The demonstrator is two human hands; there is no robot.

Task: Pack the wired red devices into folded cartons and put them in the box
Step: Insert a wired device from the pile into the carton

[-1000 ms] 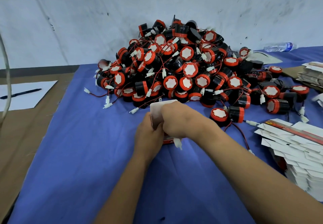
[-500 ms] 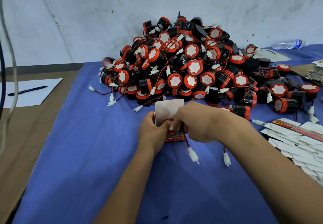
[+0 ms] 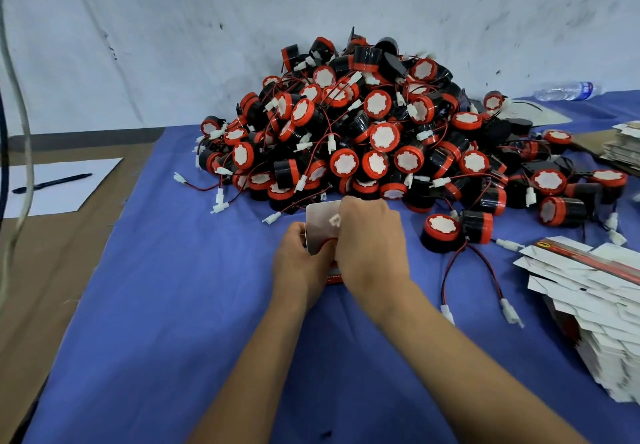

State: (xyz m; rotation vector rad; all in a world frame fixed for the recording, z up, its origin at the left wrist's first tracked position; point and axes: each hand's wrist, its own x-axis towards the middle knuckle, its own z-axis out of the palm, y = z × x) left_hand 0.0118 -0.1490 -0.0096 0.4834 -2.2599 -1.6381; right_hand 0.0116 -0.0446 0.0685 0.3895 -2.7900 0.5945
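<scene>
Near the centre of the blue cloth (image 3: 173, 305), both hands work one carton (image 3: 320, 227). The left hand (image 3: 299, 263) grips its left side; the right hand (image 3: 372, 246) curls over the mouth, apparently tucking a white connector (image 3: 335, 219) inside. The carton stands roughly upright, long axis near-to-far, flap raised at the far end. Progress is early: a large device pile (image 3: 381, 132) remains beyond, flat cartons (image 3: 588, 288) wait at right, and no box is visible.

Pen (image 3: 52, 182) on paper (image 3: 65, 187) (bottle (image 3: 564, 91) beyond)
</scene>
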